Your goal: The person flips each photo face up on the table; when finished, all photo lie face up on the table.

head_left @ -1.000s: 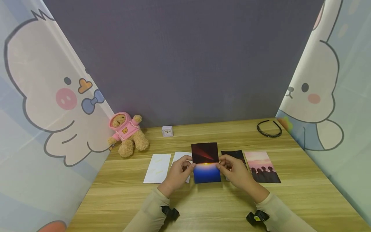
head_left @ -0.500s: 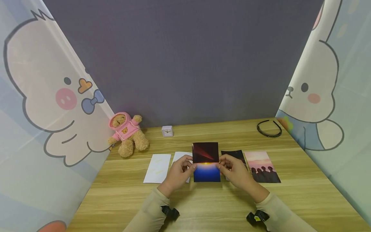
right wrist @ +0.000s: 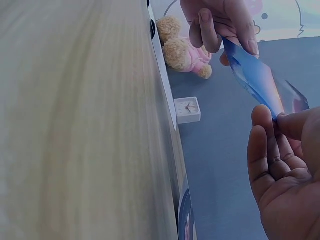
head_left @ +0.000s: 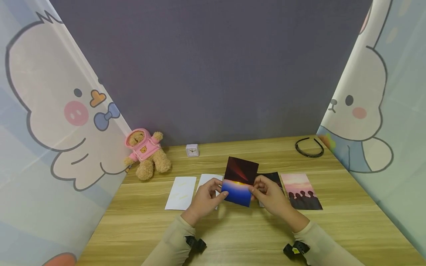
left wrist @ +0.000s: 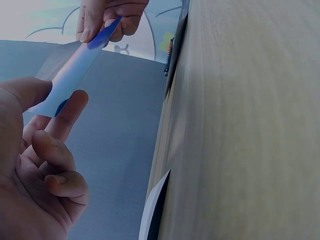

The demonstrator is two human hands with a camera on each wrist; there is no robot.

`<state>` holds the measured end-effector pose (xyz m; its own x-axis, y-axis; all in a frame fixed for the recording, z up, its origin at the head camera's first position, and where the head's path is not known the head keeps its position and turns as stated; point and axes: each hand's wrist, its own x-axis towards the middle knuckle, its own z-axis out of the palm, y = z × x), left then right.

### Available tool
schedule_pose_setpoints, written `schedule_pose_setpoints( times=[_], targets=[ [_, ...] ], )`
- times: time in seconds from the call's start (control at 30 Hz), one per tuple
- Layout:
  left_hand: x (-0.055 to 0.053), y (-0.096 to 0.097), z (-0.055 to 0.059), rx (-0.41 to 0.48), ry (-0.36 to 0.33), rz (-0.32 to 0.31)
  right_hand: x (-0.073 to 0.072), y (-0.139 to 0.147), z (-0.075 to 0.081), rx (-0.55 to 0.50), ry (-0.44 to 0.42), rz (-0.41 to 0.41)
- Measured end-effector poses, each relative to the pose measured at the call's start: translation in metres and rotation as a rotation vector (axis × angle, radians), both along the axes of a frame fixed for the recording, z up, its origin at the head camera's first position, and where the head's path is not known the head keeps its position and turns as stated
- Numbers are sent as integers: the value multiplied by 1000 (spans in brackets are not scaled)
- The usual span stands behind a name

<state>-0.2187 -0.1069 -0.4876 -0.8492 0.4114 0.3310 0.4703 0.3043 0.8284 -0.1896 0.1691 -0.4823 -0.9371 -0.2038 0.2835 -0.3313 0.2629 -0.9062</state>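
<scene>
Between both hands a glossy photo card (head_left: 239, 181) is held above the table, tilted clockwise. Its upper half is dark red, its lower half blue, with a glowing line between. My left hand (head_left: 207, 197) pinches the lower left edge; in the left wrist view the thumb (left wrist: 37, 92) lies on the face with fingers behind. My right hand (head_left: 271, 195) pinches the right edge between thumb and fingers, as the right wrist view shows. Below the left hand lies a white card (head_left: 210, 178), partly covered; a dark card (head_left: 272, 178) is partly hidden by the right hand.
Another white card (head_left: 181, 193) lies at left, a pink sunset card (head_left: 301, 191) with dark figures at right. Farther back are a teddy bear (head_left: 146, 153) in a pink hoodie, a small white clock (head_left: 192, 150) and a black headband (head_left: 309, 153). Patterned side panels flank the wooden table (head_left: 233, 240).
The held photo card has turned from nearly upright to a clockwise tilt, its top moving right. The left thumb now lies on its lower left part. Both arms stay nearly in place.
</scene>
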Motion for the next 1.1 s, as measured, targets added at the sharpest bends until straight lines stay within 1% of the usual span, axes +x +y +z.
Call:
schedule_pose_setpoints(
  times=[0.13, 0.23, 0.33, 0.47, 0.57, 0.67, 0.83, 0.93, 1.0, 1.1],
  targets=[
    [1, 1, 0, 10, 7, 5, -1, 0, -3, -27, 21, 16],
    [3, 3, 4, 23, 23, 24, -2, 1, -4, -55, 35, 36],
    [9, 6, 12, 43, 34, 32, -4, 1, -5, -60, 40, 46],
    [17, 7, 26, 62, 24, 29, -4, 2, -5, -52, 36, 55],
    [20, 6, 31, 67, 21, 30, -5, 3, -5, -59, 34, 61],
    [20, 6, 31, 76, 17, 36, -4, 4, -4, -69, 27, 55],
    [20, 5, 32, 134, -6, 43, -5, 6, -4, -77, 14, 32],
    [20, 4, 31, 154, 0, 58, -6, 7, -4, -87, 18, 12],
    [18, 4, 27, 157, 10, 74, -7, 8, -5, -97, 21, -11],
    [11, 4, 15, 151, 32, 100, -8, 9, -5, -138, 14, -50]
  ],
)
